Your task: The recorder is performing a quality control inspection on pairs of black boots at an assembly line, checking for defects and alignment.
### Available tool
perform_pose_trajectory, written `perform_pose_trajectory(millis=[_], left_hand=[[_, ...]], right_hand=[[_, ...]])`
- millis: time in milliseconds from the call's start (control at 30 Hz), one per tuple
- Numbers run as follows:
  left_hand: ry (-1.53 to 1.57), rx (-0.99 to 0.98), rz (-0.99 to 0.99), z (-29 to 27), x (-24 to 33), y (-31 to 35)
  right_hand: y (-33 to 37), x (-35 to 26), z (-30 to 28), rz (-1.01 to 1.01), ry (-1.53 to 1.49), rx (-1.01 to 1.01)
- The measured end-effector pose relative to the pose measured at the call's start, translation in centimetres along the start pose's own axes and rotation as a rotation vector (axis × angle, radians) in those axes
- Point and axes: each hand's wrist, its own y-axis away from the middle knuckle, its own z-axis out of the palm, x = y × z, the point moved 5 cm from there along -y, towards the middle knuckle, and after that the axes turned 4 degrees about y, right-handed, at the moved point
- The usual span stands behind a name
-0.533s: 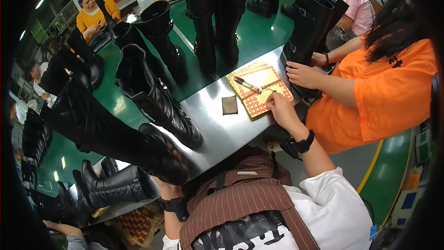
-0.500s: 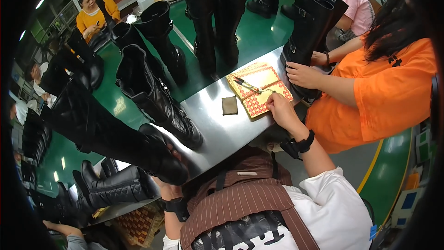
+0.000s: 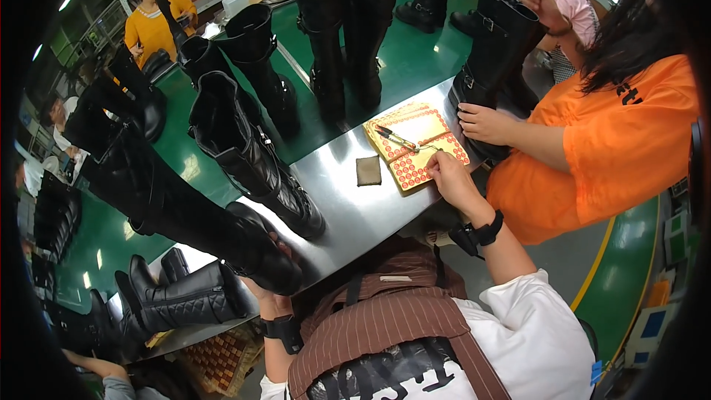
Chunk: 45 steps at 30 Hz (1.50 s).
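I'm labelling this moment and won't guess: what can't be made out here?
Head view, left hand: largely hidden by the tilted black boot it holds.
Head view, right hand: whether its fingertips pinch anything at the red-dotted sheets is too small to tell.
Head view, co-worker's forearm, lower left: its hand is lost at the dark rim.

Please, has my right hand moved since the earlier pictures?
No, no clear move: judged against the edge of the metal table, your right hand stays at the lower right part of the yellow sticker sheets.

Glare on metal tabletop point(image 3: 337, 211) | ceiling lights point(image 3: 66, 2) upper left | edges dark, bent
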Motion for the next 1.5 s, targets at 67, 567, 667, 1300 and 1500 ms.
perform_pose_trajectory(millis=[67, 567, 667, 1300, 1500], left_hand=[[0.013, 0.023, 0.005, 0.0, 0.0, 0.1], [-0.054, -0.105, -0.003, -0.6, 0.1, 0.3], [-0.094, 0.217, 0.173, -3.1, 1.3, -0.2], [-0.058, -0.156, 0.07, 4.0, 0.9, 2.1], [-0.129, -0.143, 0.091, 4.5, 0.8, 2.6]], right_hand=[[0.1, -0.2, 0.0, -0.061, 0.041, 0.015], [0.3, 1.3, 0.4, 0.039, -0.091, 0.0], [-0.8, -1.2, -0.8, 0.237, 0.018, -0.118], [-6.3, -39.2, -13.0, -0.949, -0.677, -0.261], [-6.5, -39.2, -12.5, -0.913, -0.68, -0.284]])
